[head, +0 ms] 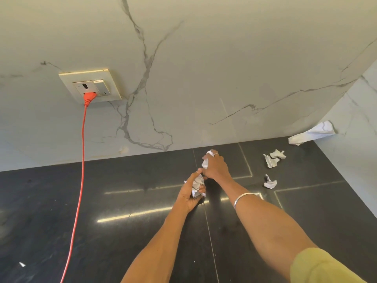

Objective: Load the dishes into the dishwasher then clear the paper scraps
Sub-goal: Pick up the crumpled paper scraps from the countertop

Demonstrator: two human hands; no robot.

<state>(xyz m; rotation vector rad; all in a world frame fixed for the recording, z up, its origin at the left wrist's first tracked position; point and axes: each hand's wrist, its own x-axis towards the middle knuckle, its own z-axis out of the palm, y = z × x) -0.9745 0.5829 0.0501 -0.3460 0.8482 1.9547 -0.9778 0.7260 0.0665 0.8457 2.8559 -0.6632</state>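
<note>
My left hand [188, 196] is closed around a bunch of crumpled white paper scraps [197, 185] above the black counter [122, 201]. Just beyond it, my right hand [216, 167] grips another crumpled scrap [206, 160] near the wall. Two crumpled scraps [273, 158] lie together on the counter to the right. A single scrap [269, 182] lies nearer to me. A larger sheet of white paper [312, 133] leans in the back right corner. A tiny scrap [21, 264] lies at the far left front. No dishes or dishwasher are in view.
An orange cable [81, 160] hangs from a plug in the wall socket [91, 86] and runs down across the left of the counter. A marble wall [204, 78] stands behind the counter, and a side wall [355, 123] closes it on the right.
</note>
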